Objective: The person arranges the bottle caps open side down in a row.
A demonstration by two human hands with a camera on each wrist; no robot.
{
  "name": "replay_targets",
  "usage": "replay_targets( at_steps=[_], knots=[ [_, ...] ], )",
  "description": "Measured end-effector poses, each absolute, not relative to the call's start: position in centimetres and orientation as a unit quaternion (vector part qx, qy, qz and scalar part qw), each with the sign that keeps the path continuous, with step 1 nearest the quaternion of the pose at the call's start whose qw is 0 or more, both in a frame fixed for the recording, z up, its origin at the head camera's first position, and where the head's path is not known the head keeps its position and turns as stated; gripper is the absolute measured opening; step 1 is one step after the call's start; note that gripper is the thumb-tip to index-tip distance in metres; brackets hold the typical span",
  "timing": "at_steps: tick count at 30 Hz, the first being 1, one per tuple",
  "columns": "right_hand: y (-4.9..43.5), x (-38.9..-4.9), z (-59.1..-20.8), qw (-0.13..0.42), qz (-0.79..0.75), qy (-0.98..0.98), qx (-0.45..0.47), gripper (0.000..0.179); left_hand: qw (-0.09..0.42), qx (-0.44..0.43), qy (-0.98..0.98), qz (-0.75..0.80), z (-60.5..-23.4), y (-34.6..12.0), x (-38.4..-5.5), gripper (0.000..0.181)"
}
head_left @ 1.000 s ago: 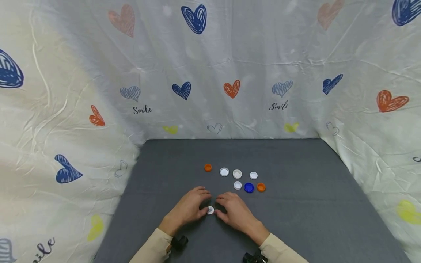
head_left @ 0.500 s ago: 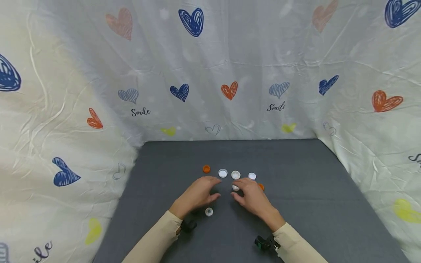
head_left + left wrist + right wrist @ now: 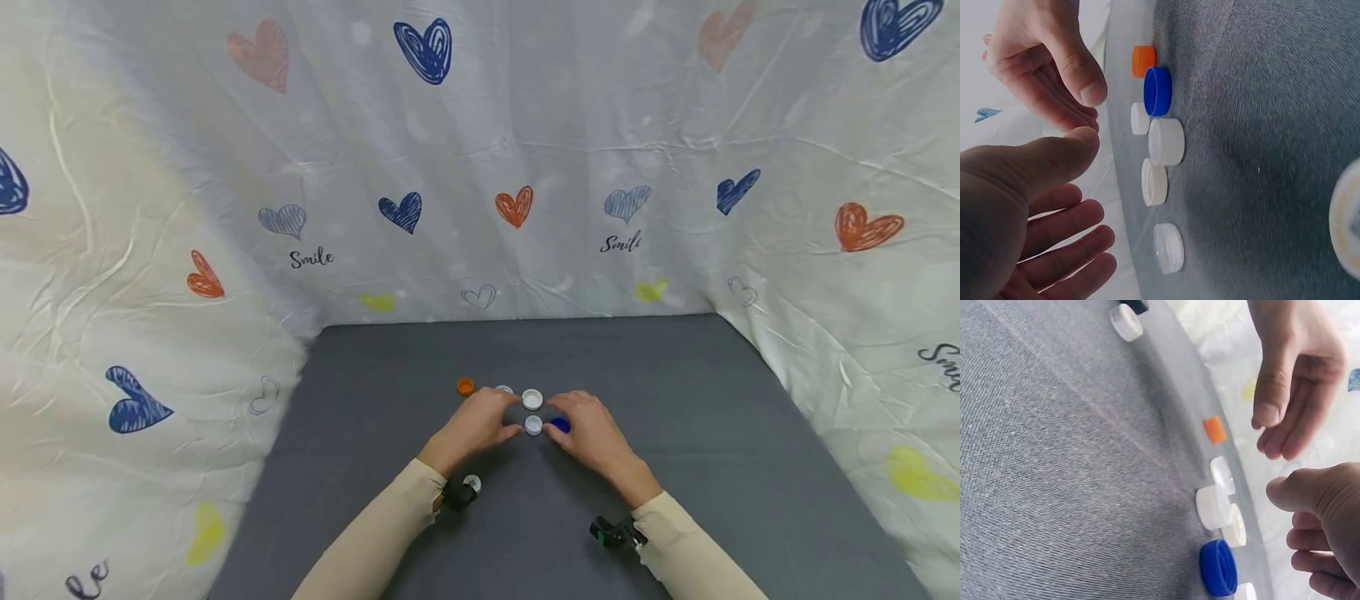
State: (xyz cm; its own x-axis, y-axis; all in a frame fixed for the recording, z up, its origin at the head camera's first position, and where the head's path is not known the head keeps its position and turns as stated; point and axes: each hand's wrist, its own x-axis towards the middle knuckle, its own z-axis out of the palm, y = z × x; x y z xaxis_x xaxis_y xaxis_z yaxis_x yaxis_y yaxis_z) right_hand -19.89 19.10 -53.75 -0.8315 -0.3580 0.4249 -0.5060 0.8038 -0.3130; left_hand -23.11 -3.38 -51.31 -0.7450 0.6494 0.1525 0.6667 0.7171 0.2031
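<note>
My left hand (image 3: 474, 427) and right hand (image 3: 597, 433) face each other over a group of bottle caps, fingers loosely bent and holding nothing. Between them in the head view lie a near white cap (image 3: 533, 425) and a far white cap (image 3: 532, 399). The blue cap (image 3: 560, 425) is partly covered by my right thumb. By my left fingertips, another white cap (image 3: 504, 389) shows only its edge. Both wrist views show the hands raised off the cloth, with the blue cap (image 3: 1158, 91) and white cap (image 3: 1213, 507) apart from the fingers.
An orange cap (image 3: 466, 387) lies left of the group; a second orange cap (image 3: 1144, 61) shows in the left wrist view. One white cap (image 3: 472, 482) sits alone beside my left wrist camera (image 3: 459, 497). Grey cloth (image 3: 690, 433) covers the table, with a heart-printed curtain (image 3: 570, 108) behind.
Both hands have left the lone white cap near the front and moved forward and right to the group of caps. That white cap stays on the cloth.
</note>
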Motion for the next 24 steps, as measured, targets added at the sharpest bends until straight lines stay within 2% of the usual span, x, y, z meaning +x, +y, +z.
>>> replay_targets(
  at_steps=[9,17,24],
  knots=[
    [18.8,-20.4,-54.9,0.183,0.203,-0.929,0.25,0.034,0.024,-0.339,-0.934,-0.113,-52.8,-1.7,-23.9,0.041],
    [18.5,-21.0,-55.7,0.166,0.197,-0.93,0.261,0.028,0.031,-0.346,-0.932,-0.099,-54.2,-1.0,-24.3,0.016],
    [18.3,-21.1,-56.4,0.16,0.194,-0.932,0.262,0.028,0.027,-0.335,-0.938,-0.087,-54.7,-0.7,-24.2,0.013]
  ],
)
